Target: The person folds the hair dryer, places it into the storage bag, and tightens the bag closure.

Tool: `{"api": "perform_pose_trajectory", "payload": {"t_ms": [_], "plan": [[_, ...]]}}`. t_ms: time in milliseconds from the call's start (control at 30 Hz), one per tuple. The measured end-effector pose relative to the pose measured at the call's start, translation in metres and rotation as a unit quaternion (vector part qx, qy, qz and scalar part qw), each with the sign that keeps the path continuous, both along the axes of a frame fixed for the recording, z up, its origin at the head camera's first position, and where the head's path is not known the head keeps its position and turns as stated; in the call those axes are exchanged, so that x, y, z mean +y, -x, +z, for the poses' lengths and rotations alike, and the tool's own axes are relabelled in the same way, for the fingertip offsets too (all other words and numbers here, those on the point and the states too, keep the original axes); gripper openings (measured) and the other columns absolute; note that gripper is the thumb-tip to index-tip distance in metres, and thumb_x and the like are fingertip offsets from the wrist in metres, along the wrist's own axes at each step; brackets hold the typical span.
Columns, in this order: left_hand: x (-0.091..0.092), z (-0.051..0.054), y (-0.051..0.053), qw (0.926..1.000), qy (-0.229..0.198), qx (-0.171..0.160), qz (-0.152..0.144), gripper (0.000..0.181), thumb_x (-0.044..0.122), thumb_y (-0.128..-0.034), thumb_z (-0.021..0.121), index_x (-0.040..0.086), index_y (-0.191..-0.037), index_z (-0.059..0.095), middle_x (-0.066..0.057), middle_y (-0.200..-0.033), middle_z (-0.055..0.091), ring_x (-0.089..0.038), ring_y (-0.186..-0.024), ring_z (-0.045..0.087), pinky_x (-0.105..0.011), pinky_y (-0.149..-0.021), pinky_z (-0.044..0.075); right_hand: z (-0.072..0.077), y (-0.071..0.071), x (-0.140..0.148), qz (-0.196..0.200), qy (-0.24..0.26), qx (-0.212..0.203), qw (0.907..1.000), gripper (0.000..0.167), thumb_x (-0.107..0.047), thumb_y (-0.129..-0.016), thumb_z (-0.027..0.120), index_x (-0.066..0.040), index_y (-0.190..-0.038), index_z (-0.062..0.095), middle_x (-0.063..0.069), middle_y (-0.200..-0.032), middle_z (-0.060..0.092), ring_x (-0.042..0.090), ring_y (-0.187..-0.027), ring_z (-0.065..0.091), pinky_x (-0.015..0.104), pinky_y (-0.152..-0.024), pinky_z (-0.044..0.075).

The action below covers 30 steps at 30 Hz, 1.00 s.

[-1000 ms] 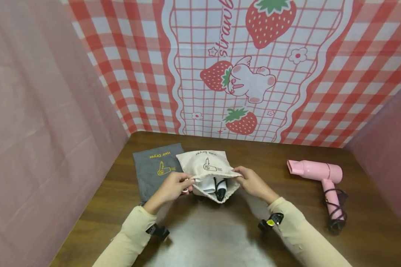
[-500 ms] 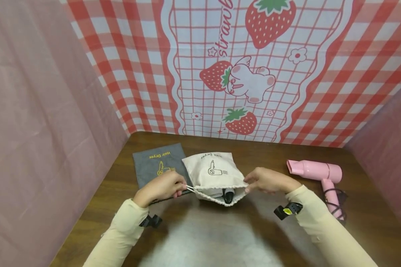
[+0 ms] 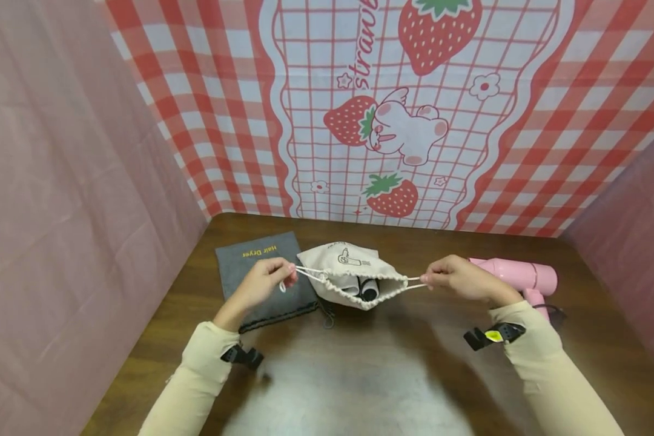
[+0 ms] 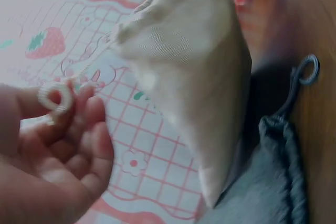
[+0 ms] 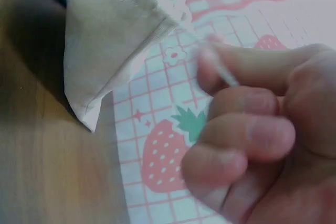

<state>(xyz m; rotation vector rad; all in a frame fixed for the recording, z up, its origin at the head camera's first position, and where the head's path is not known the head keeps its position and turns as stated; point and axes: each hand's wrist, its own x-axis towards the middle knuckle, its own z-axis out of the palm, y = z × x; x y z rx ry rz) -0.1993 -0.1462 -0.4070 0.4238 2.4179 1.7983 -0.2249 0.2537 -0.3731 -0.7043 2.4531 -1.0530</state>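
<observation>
Head view: my left hand [image 3: 261,281] and right hand [image 3: 456,278] pinch cords [image 3: 309,269] of a puckered cream cloth bag [image 3: 331,261], white hair dryer [image 3: 351,285] inside.

Brown wood-grain tabletop [image 3: 354,357], far left corner rounded; pale glare [image 3: 321,393] spreads across near middle. Behind stands upright cloth [image 3: 327,163]: red-and-white gingham sides, gridded centre panel with strawberries [image 3: 438,37], flowers [image 3: 485,86], sideways lettering [image 3: 363,48]. Pink drapes flank table: wrinkled left drape [image 3: 82,206], darker right drape [image 3: 632,242].
</observation>
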Motion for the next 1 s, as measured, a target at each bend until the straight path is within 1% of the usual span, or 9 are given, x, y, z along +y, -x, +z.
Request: {"api": "perform_pose_trajectory", "payload": {"t_ms": [100,233,400,467,567,667,733,833,1000], "plan": [[-0.001,-0.005,0.004,0.9900,-0.130,-0.033,0.045,0.026,0.005,-0.0993,0.047,0.002,-0.077,0.060,0.004,-0.074,0.063,-0.004,-0.069,0.059,-0.019,-0.068,0.049,-0.001,-0.001,0.007,-0.053,0.071,-0.052,0.9947,0.039,-0.022,-0.101,0.051,0.006,-0.075,0.048,-0.006,-0.053,0.033,0.004,-0.044,0.030,0.024,-0.041,0.027],[-0.002,-0.014,0.006,0.9584,-0.268,-0.069,0.069,0.033,0.003,-0.1002,0.042,0.013,-0.073,0.059,0.006,-0.074,0.063,-0.005,-0.070,0.060,-0.020,-0.071,0.051,-0.010,-0.003,0.020,-0.084,0.129,-0.079,0.9850,0.047,-0.027,-0.104,0.046,0.011,-0.076,0.038,-0.005,-0.053,0.035,0.006,-0.044,0.036,0.027,-0.041,0.032],[-0.012,-0.025,0.003,0.9223,-0.372,-0.082,0.067,0.038,0.006,-0.1027,0.038,0.013,-0.076,0.064,0.006,-0.072,0.062,-0.006,-0.070,0.061,-0.019,-0.071,0.050,-0.024,-0.006,0.041,-0.103,0.180,-0.039,0.9775,0.043,-0.021,-0.105,0.043,0.006,-0.071,0.037,-0.005,-0.053,0.037,0.011,-0.042,0.037,0.036,-0.040,0.032],[-0.017,-0.028,0.001,0.9124,-0.398,-0.080,0.053,0.041,0.007,-0.1034,0.037,0.014,-0.075,0.066,0.006,-0.076,0.065,-0.006,-0.072,0.062,-0.020,-0.071,0.050,-0.028,-0.008,0.047,-0.115,0.209,-0.023,0.9708,0.041,-0.017,-0.105,0.042,0.004,-0.070,0.039,-0.005,-0.052,0.038,0.014,-0.041,0.036,0.039,-0.040,0.030],[-0.019,-0.029,-0.001,0.9029,-0.423,-0.077,0.013,0.044,0.009,-0.1044,0.037,0.014,-0.074,0.067,0.004,-0.087,0.070,-0.008,-0.078,0.065,-0.022,-0.076,0.050,-0.032,-0.010,0.049,-0.139,0.257,-0.017,0.9562,0.038,-0.016,-0.104,0.043,-0.002,-0.069,0.046,-0.006,-0.053,0.043,0.012,-0.043,0.039,0.034,-0.042,0.034],[-0.016,-0.026,0.001,0.8877,-0.452,-0.081,-0.036,0.046,0.012,-0.1053,0.035,0.012,-0.073,0.068,0.000,-0.100,0.073,-0.011,-0.091,0.067,-0.025,-0.084,0.049,-0.034,-0.010,0.043,-0.167,0.332,-0.035,0.9279,0.035,-0.017,-0.103,0.045,-0.011,-0.071,0.055,-0.008,-0.060,0.052,0.006,-0.053,0.050,0.023,-0.051,0.044],[-0.011,-0.023,0.004,0.8713,-0.478,-0.089,-0.063,0.048,0.014,-0.1064,0.032,0.011,-0.073,0.066,-0.003,-0.107,0.073,-0.013,-0.100,0.067,-0.028,-0.091,0.047,-0.034,-0.007,0.037,-0.170,0.404,-0.055,0.8970,0.034,-0.015,-0.103,0.045,-0.013,-0.073,0.060,-0.007,-0.068,0.060,0.004,-0.061,0.058,0.020,-0.058,0.049],[-0.002,-0.020,0.008,0.8452,-0.516,-0.103,-0.090,0.051,0.018,-0.1079,0.024,0.012,-0.073,0.060,-0.005,-0.112,0.073,-0.017,-0.111,0.066,-0.029,-0.097,0.045,-0.036,-0.003,0.027,-0.143,0.501,-0.075,0.8501,0.038,-0.010,-0.104,0.040,-0.010,-0.076,0.065,-0.003,-0.080,0.068,0.008,-0.070,0.064,0.021,-0.067,0.053],[0.010,-0.019,0.012,0.8023,-0.575,-0.116,-0.110,0.056,0.027,-0.1082,0.018,0.016,-0.072,0.060,-0.006,-0.108,0.074,-0.022,-0.113,0.066,-0.034,-0.101,0.043,-0.039,0.003,0.013,-0.086,0.596,-0.092,0.7927,0.042,-0.008,-0.105,0.034,0.000,-0.089,0.071,0.005,-0.095,0.071,0.014,-0.082,0.068,0.024,-0.076,0.054]]}}
